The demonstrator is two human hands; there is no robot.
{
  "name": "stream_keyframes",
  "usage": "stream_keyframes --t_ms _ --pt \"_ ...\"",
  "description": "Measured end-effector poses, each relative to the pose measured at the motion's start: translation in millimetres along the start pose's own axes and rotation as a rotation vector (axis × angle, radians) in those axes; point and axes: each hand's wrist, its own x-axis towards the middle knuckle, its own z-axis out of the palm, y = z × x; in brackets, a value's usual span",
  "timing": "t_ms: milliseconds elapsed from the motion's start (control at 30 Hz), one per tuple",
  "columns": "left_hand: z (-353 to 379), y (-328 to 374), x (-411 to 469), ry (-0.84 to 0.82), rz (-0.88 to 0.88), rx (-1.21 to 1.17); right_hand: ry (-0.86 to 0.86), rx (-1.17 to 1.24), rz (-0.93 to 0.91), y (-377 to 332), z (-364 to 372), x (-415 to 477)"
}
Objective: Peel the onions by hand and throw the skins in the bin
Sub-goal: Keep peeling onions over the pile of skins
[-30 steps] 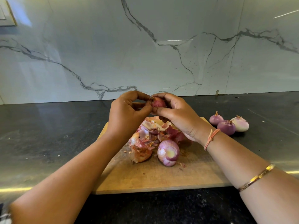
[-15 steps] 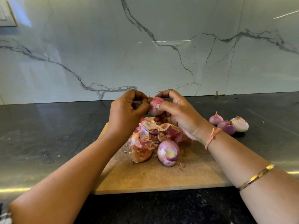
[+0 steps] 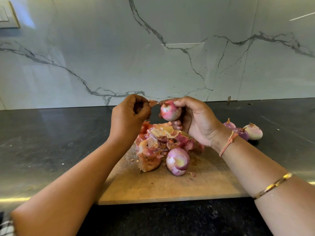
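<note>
Onion sits cupped in my right hand, fingers curled round it above the cutting board so scraps fall onto the pile of skins. My left hand pinches a strip of skin just beside its tip, to tear it clear.

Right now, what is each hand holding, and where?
The right hand grips an onion top and bottom; the left hand pinches a skin scrap by one end.
</note>
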Motion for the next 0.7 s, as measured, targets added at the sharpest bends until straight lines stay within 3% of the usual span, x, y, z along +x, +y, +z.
stream_keyframes --t_ms 233,567,700 --pt "2.6 6.8 -5.6 -0.090 0.063 0.037 0.027 0.074 -0.005 -1.1 -1.7 1.0" --pt "4.2 5.0 -6.3 -0.206 0.473 0.083 0.051 0.086 -0.032 0.1 0.2 0.8" --pt "2.6 3.5 -4.2 -0.223 0.533 0.139 0.017 0.022 -0.032 1.9 1.4 0.4"
